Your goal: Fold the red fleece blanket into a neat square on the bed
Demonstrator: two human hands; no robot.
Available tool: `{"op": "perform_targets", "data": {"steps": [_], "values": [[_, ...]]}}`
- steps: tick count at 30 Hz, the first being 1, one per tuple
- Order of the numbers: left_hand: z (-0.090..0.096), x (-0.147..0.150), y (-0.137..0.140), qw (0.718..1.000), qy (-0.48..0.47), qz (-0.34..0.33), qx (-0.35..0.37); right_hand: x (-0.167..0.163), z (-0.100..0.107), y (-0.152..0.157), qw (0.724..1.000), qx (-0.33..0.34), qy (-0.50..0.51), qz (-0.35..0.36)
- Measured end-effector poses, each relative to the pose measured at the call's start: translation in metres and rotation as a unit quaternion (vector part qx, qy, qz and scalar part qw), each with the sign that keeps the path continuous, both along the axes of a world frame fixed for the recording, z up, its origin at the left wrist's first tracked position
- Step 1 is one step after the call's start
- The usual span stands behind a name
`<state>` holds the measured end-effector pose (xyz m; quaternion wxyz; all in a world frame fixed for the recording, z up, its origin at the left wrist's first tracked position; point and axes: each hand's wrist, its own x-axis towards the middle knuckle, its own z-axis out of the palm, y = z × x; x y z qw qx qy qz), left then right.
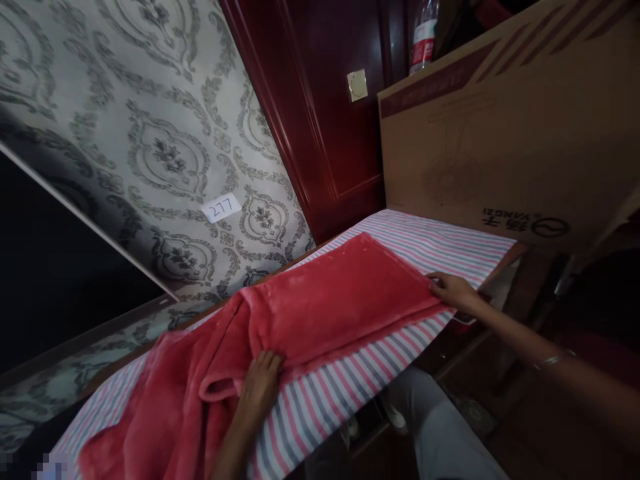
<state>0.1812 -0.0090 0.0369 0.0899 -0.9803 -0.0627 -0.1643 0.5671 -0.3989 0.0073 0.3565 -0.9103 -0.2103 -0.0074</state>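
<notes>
A plush red blanket point(340, 293) lies over a striped cloth point(340, 393) on a table. Its right part is folded into a flat layered panel, while the left part is bunched in loose folds. My left hand point(263, 380) is at the near edge of the blanket, fingers curled over the fabric beside a rolled fold. At the panel's right corner, my right hand point(453, 291) pinches the blanket's edge between thumb and fingers. A bracelet point(553, 360) circles my right wrist.
Behind the table's right end stands a large cardboard box point(500, 133), with a plastic bottle point(424, 40) behind its top edge. A dark screen point(65, 253) is at the left. Patterned wallpaper bears a paper label point(221, 207) marked 277. My leg point(440, 427) is below the table edge.
</notes>
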Motion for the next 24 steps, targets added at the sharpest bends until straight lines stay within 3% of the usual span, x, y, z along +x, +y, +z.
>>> {"op": "perform_targets", "data": {"steps": [7,9,13,15,24], "values": [[-0.017,-0.002,-0.017,0.994,-0.098,0.036,0.010,-0.014,-0.008,0.001,0.998,0.020,0.004,-0.053],[-0.016,-0.004,-0.019,0.992,-0.121,0.043,0.006,-0.016,-0.009,-0.003,0.996,0.062,0.030,-0.052],[-0.013,-0.007,-0.025,0.990,-0.132,0.042,-0.006,-0.015,-0.015,-0.011,0.974,0.210,0.085,0.001],[-0.012,-0.007,-0.027,0.992,-0.117,0.038,-0.008,-0.015,-0.017,-0.012,0.967,0.236,0.093,0.019],[-0.011,-0.005,-0.031,0.993,-0.114,0.022,0.001,-0.023,-0.013,-0.008,0.994,0.104,0.023,-0.016]]}}
